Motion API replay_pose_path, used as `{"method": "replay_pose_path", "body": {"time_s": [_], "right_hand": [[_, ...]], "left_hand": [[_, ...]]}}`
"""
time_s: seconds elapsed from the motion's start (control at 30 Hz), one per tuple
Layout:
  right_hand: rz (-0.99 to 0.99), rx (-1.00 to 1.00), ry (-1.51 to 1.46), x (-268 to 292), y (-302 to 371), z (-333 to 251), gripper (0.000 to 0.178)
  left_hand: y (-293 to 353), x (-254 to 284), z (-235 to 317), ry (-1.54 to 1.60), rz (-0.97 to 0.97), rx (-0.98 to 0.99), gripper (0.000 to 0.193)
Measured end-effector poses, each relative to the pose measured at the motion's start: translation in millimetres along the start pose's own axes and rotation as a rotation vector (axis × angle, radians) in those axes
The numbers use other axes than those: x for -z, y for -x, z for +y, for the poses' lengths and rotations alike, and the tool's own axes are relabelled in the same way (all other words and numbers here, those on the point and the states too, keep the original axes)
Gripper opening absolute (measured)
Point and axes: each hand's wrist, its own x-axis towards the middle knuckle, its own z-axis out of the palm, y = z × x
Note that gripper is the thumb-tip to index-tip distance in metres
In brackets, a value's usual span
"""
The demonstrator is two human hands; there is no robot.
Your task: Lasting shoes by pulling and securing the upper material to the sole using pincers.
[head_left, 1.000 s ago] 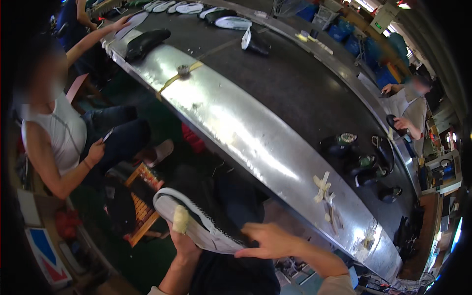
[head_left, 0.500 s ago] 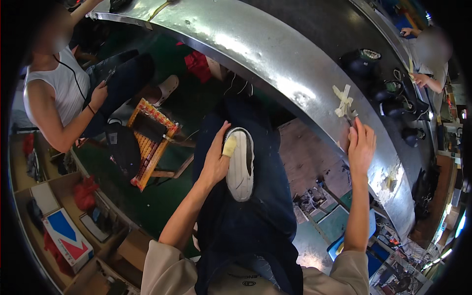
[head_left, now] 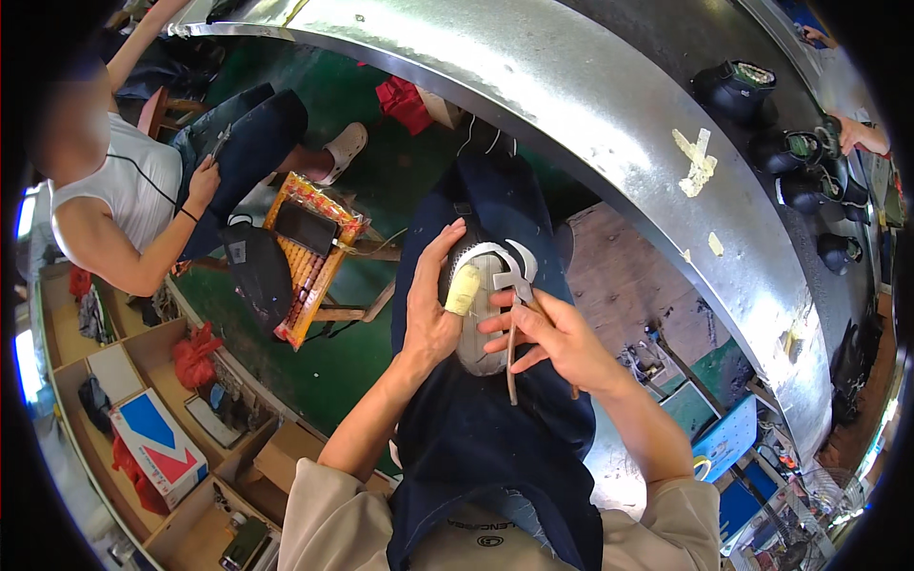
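A shoe [head_left: 481, 354] rests on my lap, its pale, ridged underside facing up and its rim dark. My left hand [head_left: 427, 319] grips it along the left side, with the thumb wrapped in yellowish tape lying across the underside. A whitish strip [head_left: 479, 249] curves around the far end of the shoe. From the right, my right hand [head_left: 562, 344] holds a pair of pincers [head_left: 514, 279] by the handles. The metal head of the pincers is over the shoe's upper right part; whether the jaws touch the strip I cannot tell.
A curved metal bench [head_left: 590, 114] spans ahead and right, with bits of tape [head_left: 695, 162] stuck on it. Several black shoes [head_left: 738, 88] stand beyond it. At left sit a person [head_left: 124, 190], a bamboo stool [head_left: 309, 252] with a phone and black bag, and wooden compartments [head_left: 143, 357].
My right hand has come from the metal bench to the shoe, bringing the pincers with it. My left hand has kept its hold. The view has shifted slightly.
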Motion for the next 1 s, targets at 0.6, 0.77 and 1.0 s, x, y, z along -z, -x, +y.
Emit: {"method": "replay_pose_path", "body": {"time_s": [0.6, 0.77, 1.0], "right_hand": [[0.120, -0.128, 0.259, -2, -36, -8, 0.035], [0.187, 0.013, 0.623, -4, -49, 11, 0.031], [0.368, 0.255, 0.787, -14, -52, 36, 0.031]], "left_hand": [[-7, -16, -20, 0.076, 0.205, 0.104, 0.041], [-10, -24, -19, 0.109, 0.247, 0.181, 0.040], [-11, -12, -23, 0.187, 0.187, 0.189, 0.044]]}}
